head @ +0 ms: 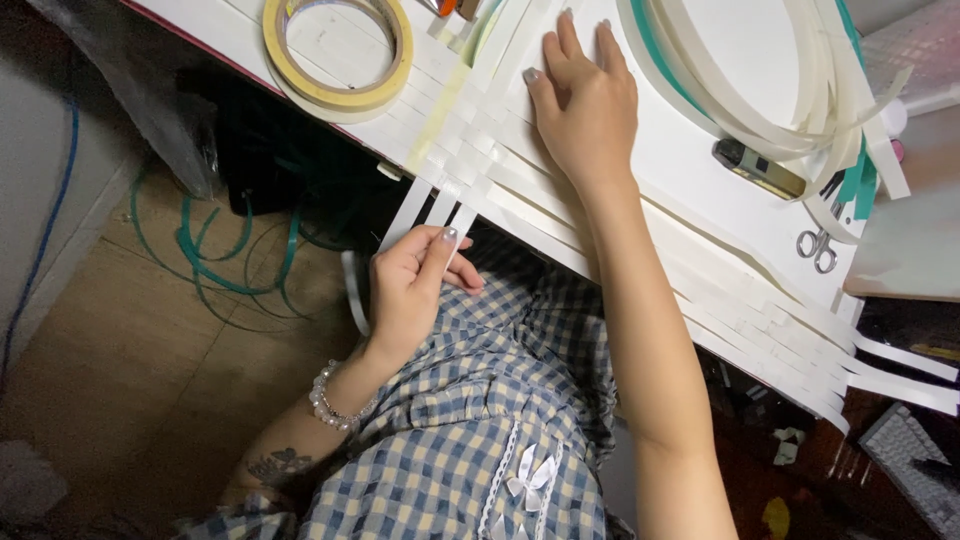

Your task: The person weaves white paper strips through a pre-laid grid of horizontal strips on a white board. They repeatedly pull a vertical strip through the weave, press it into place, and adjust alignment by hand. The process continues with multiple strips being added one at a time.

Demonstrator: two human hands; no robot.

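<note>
A mat of woven white strips (520,165) lies on a white tabletop (720,60), its loose ends hanging over the near edge. My left hand (415,285) pinches the end of one hanging white strip (462,222) below the table edge. My right hand (585,95) lies flat, fingers together, pressing on the woven strips. Long strip ends (880,370) trail off to the right.
A roll of beige tape (340,55) sits at the table's left. Coiled white and green strips (800,90) lie at the upper right, with a lighter (758,168) and small scissors (818,250) near them. Green strapping (230,260) coils on the wooden floor. A keyboard (915,465) is at lower right.
</note>
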